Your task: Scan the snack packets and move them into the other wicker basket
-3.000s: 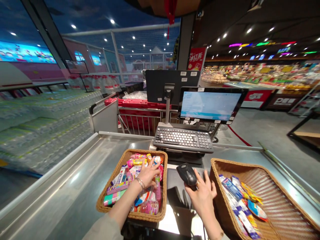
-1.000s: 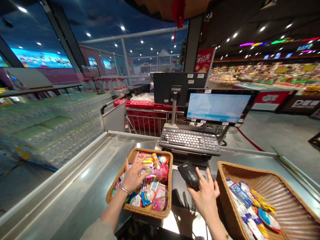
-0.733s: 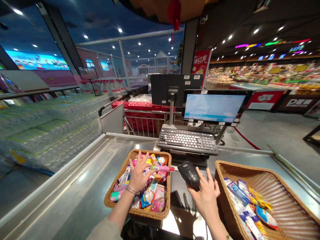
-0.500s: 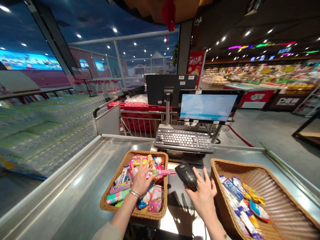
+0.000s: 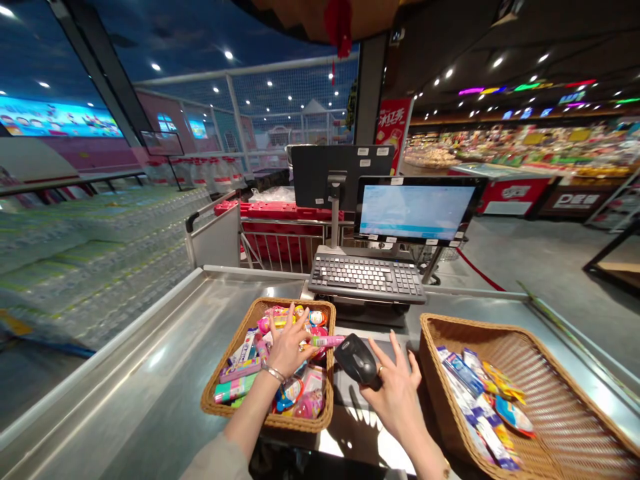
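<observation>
My left hand [image 5: 290,347] is above a wicker basket [image 5: 214,377] of bright candy packs, pinching a pink tube-shaped candy [image 5: 327,341] between thumb and finger, other fingers spread. The tube's right end points past the basket rim at a black barcode scanner [image 5: 356,360]. My right hand [image 5: 397,387] grips that scanner, with some fingers raised off it; the scanner's head is close to or over the tube's tip. Beneath my left hand lie a purple pack [image 5: 241,369], a green pack [image 5: 235,389] and other colourful sweets, partly hidden by the hand.
A larger wicker basket [image 5: 565,393] on the right holds several blue, white and yellow packs [image 5: 465,373]. Behind the metal counter [image 5: 165,360] stand a keyboard [image 5: 367,277] and a lit monitor [image 5: 415,210]. A shopping cart [image 5: 280,243] is beyond the counter.
My right hand has moved the scanner left, closer to the pink tube. My left hand has shifted slightly right, still holding the tube.
</observation>
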Demonstrator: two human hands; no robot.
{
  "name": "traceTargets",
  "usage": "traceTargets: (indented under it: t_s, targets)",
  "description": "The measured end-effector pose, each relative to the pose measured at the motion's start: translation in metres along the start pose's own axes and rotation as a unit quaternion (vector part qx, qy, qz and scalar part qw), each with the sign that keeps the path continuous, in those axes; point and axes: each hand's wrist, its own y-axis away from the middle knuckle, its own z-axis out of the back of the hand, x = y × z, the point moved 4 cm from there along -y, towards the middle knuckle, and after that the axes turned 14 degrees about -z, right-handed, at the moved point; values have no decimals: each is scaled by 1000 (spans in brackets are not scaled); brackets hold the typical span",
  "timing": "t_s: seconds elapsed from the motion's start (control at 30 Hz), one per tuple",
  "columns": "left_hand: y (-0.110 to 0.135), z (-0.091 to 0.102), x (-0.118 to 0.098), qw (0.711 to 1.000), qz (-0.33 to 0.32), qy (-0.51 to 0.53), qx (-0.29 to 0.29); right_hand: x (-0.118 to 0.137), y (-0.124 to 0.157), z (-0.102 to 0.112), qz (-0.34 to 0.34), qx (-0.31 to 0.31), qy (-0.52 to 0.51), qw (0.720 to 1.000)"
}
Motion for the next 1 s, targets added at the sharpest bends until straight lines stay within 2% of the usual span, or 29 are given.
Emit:
traceTargets:
  t_s: [0.4, 1.0]
  targets:
    - [-5, 1, -5, 1000, -17, -8, -10, 6, 3, 1, 4, 9, -14, 1000]
    - [-5, -4, 0, 1000, -20, -3, -14, 7, 1, -2, 11, 34, -21, 999]
